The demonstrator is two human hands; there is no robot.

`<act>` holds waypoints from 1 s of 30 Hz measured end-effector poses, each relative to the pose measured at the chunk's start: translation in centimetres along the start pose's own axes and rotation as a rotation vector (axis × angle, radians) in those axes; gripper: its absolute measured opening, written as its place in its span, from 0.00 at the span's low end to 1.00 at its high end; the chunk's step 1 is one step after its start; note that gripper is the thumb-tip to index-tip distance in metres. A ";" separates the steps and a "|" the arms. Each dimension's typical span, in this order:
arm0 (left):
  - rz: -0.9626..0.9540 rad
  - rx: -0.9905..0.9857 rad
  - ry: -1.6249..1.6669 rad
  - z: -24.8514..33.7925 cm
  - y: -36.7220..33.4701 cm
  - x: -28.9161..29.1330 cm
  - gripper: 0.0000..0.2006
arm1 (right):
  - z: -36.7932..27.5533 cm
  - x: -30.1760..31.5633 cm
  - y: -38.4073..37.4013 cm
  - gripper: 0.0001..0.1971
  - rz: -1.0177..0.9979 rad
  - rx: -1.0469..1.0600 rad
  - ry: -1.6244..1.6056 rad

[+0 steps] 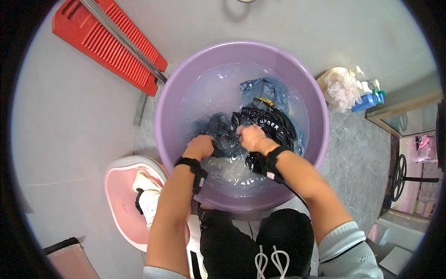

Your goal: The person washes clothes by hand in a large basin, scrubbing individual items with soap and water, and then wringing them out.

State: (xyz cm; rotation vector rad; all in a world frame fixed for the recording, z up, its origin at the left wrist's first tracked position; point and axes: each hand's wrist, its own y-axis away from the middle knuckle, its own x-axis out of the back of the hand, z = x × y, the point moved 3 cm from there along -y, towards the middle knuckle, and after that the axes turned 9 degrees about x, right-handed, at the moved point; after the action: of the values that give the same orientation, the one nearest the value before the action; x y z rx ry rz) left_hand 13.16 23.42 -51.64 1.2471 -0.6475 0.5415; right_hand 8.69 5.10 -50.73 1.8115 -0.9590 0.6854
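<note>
A large purple basin (172, 74) of cloudy water stands before me with wet clothes in it. My left hand (200, 146) is at the near left of the clothes, its fingers bent down into a dark, splashing garment (217, 128) and mostly hidden. With fingers curled closed, my right hand (253, 138) grips the edge of a black garment (274, 123) with white lettering and a yellow tag. Blue denim (274, 90) lies partly under water behind it. Both my wrists wear black bands.
A pink tub (118, 209) holding white clothing (148, 202) sits left of the basin. A red washboard (107, 46) leans at the far left behind a metal pole (121, 37). Bottles (367, 100) and a bath puff (343, 88) stand at right by a framed glass panel (404, 116).
</note>
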 end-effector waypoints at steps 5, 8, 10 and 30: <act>0.469 0.012 0.171 1.5 5.4 10.1 0.12 | -1.3 9.3 1.2 0.11 0.565 0.250 -0.571; 0.719 -0.182 0.427 1.7 8.0 13.8 0.13 | -4.8 14.9 2.2 0.11 0.669 0.386 -0.614; 0.786 -0.082 0.418 2.5 10.0 16.3 0.13 | -6.5 17.9 3.1 0.12 0.742 0.431 -0.665; -0.241 0.212 -0.288 1.4 -1.9 -2.5 0.19 | -0.5 -4.0 -3.2 0.16 -0.318 0.045 0.327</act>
State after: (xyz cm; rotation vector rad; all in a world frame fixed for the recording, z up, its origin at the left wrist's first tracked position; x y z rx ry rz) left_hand 12.48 21.52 -54.45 1.5965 -0.6793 0.2348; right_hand 9.21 7.59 -55.24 1.7690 -0.4311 0.7734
